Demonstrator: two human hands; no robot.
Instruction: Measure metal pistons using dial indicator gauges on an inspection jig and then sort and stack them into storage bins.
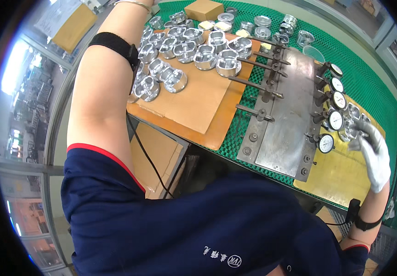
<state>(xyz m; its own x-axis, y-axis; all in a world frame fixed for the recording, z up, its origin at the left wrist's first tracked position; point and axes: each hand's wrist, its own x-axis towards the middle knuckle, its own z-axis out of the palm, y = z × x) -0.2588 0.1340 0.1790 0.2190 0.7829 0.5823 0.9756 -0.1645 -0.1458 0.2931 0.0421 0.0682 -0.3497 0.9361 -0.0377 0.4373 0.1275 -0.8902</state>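
Note:
My right hand [374,154], in a white glove with grey fingertips, hovers over the yellow board at the right. Its fingers are curved and apart, and I see nothing between them. Just left of the fingertips is a metal piston [347,132]; whether they touch cannot be made out. More pistons [353,110] stand behind it. My left arm [99,96] stretches up past the brown board, and the hand is cut off by the upper edge. Nearest that arm stand several silver pistons [175,80] on cardboard.
A steel gauge fixture [290,110] with dark rods and several round dial gauges [335,120] stands mid-bench. Green mesh matting [341,50] covers the bench. Toward the back are a cardboard box [204,9] and more pistons [263,32]. A black cable [145,154] hangs by my left arm.

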